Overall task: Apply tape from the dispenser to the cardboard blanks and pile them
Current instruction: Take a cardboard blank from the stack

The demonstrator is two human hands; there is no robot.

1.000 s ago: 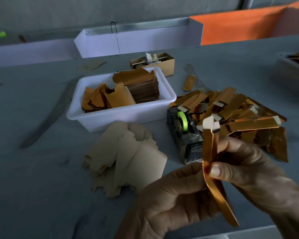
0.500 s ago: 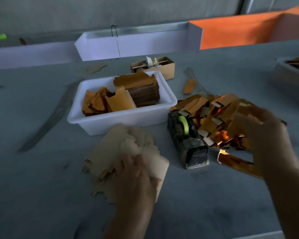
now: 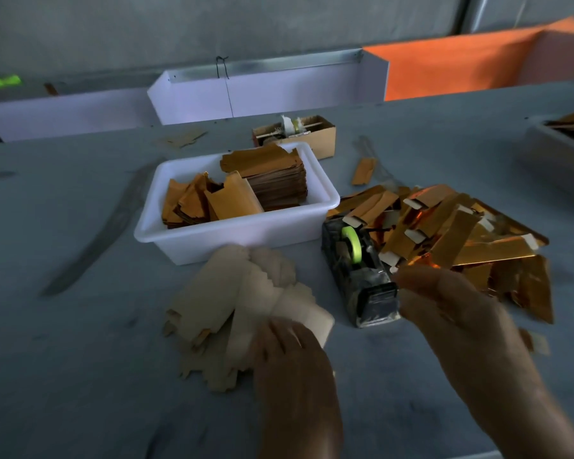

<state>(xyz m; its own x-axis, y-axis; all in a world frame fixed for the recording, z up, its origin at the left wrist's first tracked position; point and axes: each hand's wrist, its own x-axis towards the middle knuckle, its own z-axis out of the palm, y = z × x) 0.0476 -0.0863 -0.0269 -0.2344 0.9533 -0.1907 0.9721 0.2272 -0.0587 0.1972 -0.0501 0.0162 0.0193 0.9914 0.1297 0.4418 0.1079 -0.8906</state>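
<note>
A loose heap of pale cardboard blanks (image 3: 232, 303) lies on the grey table in front of me. My left hand (image 3: 292, 356) lies on the heap's near right side, fingers curled over the near end of the top blank (image 3: 299, 313). The dark tape dispenser (image 3: 362, 276) with its green roll stands to the right of the heap. My right hand (image 3: 458, 323) is blurred just right of the dispenser's front end, fingers loose, with nothing visible in it. Behind the dispenser spreads the pile of taped golden blanks (image 3: 451, 233).
A white tub (image 3: 239, 233) with stacked golden-brown blanks stands behind the heap. A small cardboard box (image 3: 322, 134) sits further back, a single golden piece (image 3: 363, 170) beside it. A grey tray (image 3: 557, 150) is at the far right, white and orange bins along the back.
A second ago both hands held a golden blank. My right hand dropped it on the golden pile and came back to the dispenser's front. My left hand went to the pale heap.
</note>
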